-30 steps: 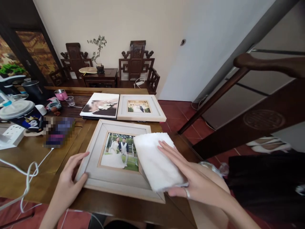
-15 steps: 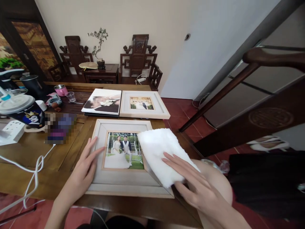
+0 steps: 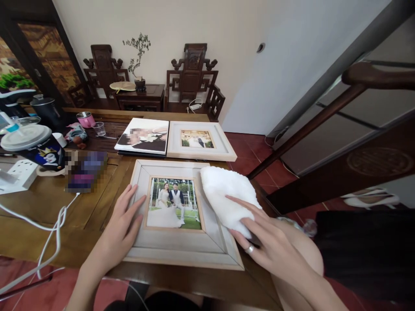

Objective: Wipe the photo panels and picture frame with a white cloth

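A pale wooden picture frame (image 3: 181, 255) with a wedding photo lies flat on the wooden table (image 3: 42, 211) in front of me. My left hand (image 3: 121, 224) rests flat on the frame's left side, fingers spread. My right hand (image 3: 266, 242), wearing a ring, presses a folded white cloth (image 3: 223, 192) onto the frame's right side, fingers stretched out over the cloth.
Behind the frame lie a second pale frame (image 3: 201, 142) and an unframed photo print (image 3: 142, 136). At the left are a white cable (image 3: 48, 233), a power strip (image 3: 16, 175), a pink cup (image 3: 84, 119) and a kettle (image 3: 47, 110). Carved chairs (image 3: 193, 75) stand behind; a dark railing (image 3: 324, 116) runs at the right.
The cloth under my right hand has slid to the right, off the photo and onto the frame's right edge. My left hand moved from the frame's corner onto its left side.
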A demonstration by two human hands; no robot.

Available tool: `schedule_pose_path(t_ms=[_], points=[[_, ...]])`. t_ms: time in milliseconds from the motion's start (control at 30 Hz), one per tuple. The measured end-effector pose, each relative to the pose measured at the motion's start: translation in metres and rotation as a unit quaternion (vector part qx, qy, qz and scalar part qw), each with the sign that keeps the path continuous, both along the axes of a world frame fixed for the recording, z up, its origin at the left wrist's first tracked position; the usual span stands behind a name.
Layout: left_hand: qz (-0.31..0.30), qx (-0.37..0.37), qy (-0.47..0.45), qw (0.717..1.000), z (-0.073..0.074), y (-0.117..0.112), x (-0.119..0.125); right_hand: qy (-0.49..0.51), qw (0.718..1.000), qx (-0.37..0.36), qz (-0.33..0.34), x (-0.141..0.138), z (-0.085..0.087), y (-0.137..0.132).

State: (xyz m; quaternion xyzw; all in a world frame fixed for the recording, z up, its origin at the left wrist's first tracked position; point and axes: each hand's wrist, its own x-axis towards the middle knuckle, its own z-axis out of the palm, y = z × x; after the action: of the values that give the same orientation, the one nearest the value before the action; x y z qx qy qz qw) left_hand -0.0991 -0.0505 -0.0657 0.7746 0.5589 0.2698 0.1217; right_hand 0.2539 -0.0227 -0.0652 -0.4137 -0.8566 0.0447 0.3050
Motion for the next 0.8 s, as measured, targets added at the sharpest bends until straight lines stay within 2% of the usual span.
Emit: schedule_pose_path(t_ms=[200,333,467,600,800], points=[[0.004,-0.009,0.005,1.000,0.009,0.011,-0.001,0.050,0.994,-0.050,-0.078,-0.015,-0.003,0.007],[0.008,0.002,0.018,1.000,0.013,0.021,0.006,0.079,0.990,-0.042,-0.105,-0.018,-0.013,0.010],[0.003,0.046,0.042,0.998,0.001,0.033,0.006,0.089,0.990,-0.007,-0.112,-0.020,-0.018,0.012],[0.000,0.057,0.060,0.997,-0.011,0.042,0.000,0.098,0.987,0.012,-0.123,-0.025,-0.012,0.015],[-0.022,0.047,0.087,0.995,-0.013,0.047,-0.008,0.087,0.987,0.029,-0.132,-0.042,-0.011,0.027]])
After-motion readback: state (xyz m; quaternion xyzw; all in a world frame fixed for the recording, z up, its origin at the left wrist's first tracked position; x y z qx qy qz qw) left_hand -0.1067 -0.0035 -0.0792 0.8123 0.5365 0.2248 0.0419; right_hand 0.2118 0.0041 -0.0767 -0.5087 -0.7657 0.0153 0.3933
